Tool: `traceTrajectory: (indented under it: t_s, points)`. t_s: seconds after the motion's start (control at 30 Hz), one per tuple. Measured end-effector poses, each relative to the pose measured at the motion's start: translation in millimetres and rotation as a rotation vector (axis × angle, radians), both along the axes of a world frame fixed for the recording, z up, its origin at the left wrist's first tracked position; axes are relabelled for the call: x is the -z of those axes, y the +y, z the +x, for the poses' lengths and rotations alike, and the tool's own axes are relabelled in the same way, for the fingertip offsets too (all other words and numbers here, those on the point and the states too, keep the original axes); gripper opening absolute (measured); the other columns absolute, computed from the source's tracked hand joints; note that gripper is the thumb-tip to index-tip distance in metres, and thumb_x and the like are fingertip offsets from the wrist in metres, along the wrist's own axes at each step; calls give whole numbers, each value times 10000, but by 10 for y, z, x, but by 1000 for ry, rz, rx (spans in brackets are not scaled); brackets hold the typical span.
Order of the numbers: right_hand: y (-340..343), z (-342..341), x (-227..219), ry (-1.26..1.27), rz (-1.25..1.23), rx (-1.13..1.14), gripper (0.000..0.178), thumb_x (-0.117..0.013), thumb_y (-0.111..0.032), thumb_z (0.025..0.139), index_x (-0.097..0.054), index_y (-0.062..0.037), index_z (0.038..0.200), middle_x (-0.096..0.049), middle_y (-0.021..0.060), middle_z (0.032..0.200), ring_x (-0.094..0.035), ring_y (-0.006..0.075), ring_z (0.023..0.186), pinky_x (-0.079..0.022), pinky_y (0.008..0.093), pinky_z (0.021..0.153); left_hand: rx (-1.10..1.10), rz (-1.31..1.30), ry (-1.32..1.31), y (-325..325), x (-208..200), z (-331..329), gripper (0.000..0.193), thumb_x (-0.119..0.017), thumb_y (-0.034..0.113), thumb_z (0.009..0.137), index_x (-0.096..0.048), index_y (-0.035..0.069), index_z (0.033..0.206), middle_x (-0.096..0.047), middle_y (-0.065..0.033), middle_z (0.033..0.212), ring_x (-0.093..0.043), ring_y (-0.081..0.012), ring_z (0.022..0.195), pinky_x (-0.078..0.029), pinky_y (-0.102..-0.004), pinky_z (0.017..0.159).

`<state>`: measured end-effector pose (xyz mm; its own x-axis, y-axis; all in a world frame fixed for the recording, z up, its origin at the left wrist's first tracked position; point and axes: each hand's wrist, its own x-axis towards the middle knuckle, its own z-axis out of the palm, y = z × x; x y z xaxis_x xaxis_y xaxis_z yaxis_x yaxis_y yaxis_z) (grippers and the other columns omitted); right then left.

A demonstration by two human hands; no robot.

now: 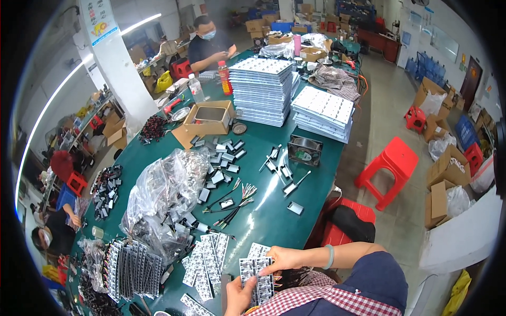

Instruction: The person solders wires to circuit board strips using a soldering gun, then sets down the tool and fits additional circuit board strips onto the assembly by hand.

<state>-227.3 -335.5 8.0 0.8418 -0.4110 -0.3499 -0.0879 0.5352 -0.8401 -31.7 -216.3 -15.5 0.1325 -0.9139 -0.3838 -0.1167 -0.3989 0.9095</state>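
Near the table's front edge, my left hand (239, 296) grips a white circuit board panel (256, 267) with rows of dark parts, its thumb on the face. My right hand (283, 259) pinches the same panel from its right side, fingers closed. Another white panel (259, 249) shows just behind the held one. To the left, several narrow board strips (212, 258) lie overlapping on the green table (253, 210). A further strip (196, 305) lies by my left hand. What lies under the held panel is hidden.
Farther left are a row of stacked boards (134, 271) and a clear plastic bag (166, 184). Small silver-black cases (221, 160), cable bundles (234, 205) and a black fan (304, 150) lie ahead. Tall board stacks (261, 92) stand behind; a red stool (390, 168) is right. A co-worker (211, 47) sits across.
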Motion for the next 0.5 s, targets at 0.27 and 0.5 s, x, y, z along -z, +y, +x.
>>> traceTrajectory:
  t_s: [0.27,0.5]
  points:
    - [-35,8,247,-308,20,-90,143,-696,-113,828,-683,24,868,-663,18,802,-558,51,667,-457,203,587,-7,-45,700,3,88,-38,333,-670,191,836,-613,-58,1050,-674,-95,945,-637,-147,784,-511,-291,710]
    - [-79,8,97,-191,-15,-96,164,-720,-132,807,-649,13,837,-625,-2,736,-532,52,601,-416,197,504,-24,-67,556,47,223,10,342,-654,190,837,-602,-50,1074,-665,-77,948,-615,-119,774,-493,-265,709]
